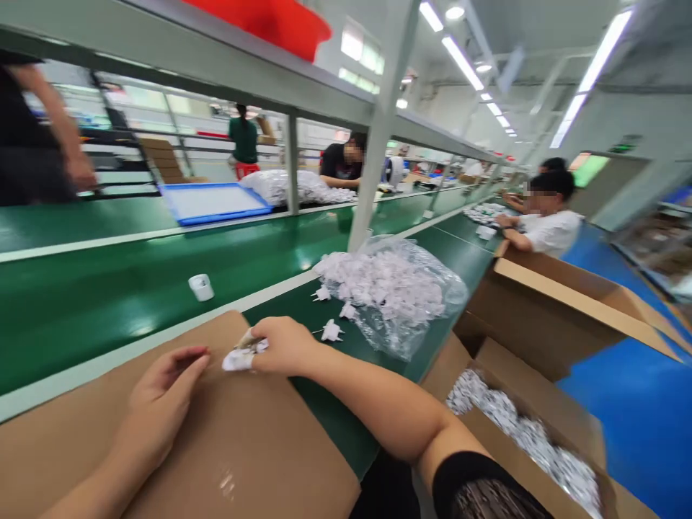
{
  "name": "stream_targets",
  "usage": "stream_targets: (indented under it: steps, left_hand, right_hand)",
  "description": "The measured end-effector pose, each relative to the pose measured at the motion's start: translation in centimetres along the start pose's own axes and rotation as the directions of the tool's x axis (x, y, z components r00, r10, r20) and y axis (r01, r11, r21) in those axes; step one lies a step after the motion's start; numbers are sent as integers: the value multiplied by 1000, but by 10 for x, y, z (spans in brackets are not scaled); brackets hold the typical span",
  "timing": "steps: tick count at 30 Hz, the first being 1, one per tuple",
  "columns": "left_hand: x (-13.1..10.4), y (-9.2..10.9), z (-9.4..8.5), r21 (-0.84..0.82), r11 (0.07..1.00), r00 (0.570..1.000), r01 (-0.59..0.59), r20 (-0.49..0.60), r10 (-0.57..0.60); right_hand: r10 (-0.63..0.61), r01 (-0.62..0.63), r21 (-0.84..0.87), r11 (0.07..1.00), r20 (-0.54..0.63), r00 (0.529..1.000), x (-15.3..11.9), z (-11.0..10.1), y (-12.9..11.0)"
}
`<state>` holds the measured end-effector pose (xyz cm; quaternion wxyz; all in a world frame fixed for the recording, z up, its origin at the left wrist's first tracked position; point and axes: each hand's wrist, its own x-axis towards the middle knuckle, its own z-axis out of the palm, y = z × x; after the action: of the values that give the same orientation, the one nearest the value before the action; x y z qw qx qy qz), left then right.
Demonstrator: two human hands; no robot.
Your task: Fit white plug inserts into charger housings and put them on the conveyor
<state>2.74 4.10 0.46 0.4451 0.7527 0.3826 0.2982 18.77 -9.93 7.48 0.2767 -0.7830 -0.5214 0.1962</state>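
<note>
My right hand (284,346) is closed on a small white plastic part (238,359) above a brown cardboard sheet (238,425). Its fingertips partly cover the part, and something yellowish shows by them. To its left is my left hand (165,396), fingers loosely curved and the thumb near the index fingertip, with nothing visible in it. Beyond my right hand, a clear plastic bag (414,288) spills a heap of small white plastic parts (378,285) onto the green bench. A loose white pronged part (331,331) lies in front of the heap.
A white cylindrical piece (201,287) sits on the green conveyor belt (108,288). A metal post (378,130) rises behind the bag. On my right stand an open carton (562,303) and a box of silvery-white packets (519,432). A co-worker (548,216) sits farther along the bench.
</note>
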Motion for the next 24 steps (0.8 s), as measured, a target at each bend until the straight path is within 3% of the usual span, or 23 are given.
stream_targets:
  steps: [2,6,8,10,13,17,21,24]
  left_hand:
    - [-7,11,4,-102,994,1000,26,-9,-27]
    - [11,21,9,14,1000,1000,20,-3,-20]
    - [36,23,5,91,996,997,21,-82,-14]
    - [68,26,-2,180,984,990,-17,-135,42]
    - [116,29,-10,301,948,987,-107,-80,136]
    - [152,27,-17,398,904,988,-156,79,135]
    - [145,29,-27,481,854,979,-199,131,154]
    - [113,37,-35,514,811,960,-280,177,219]
  right_hand:
    - [-11,16,-101,995,49,999,-4,2,-2]
    - [-37,49,-187,981,66,997,-3,10,5]
    - [-50,53,-61,997,53,997,0,14,10]
    - [-6,-4,211,978,50,999,4,15,15]
    - [105,-158,625,765,122,987,9,11,18]
    - [94,-283,825,490,273,957,11,-1,15]
    - [21,-318,871,375,335,942,9,-7,12]
    - [30,-285,865,414,300,953,7,-8,11]
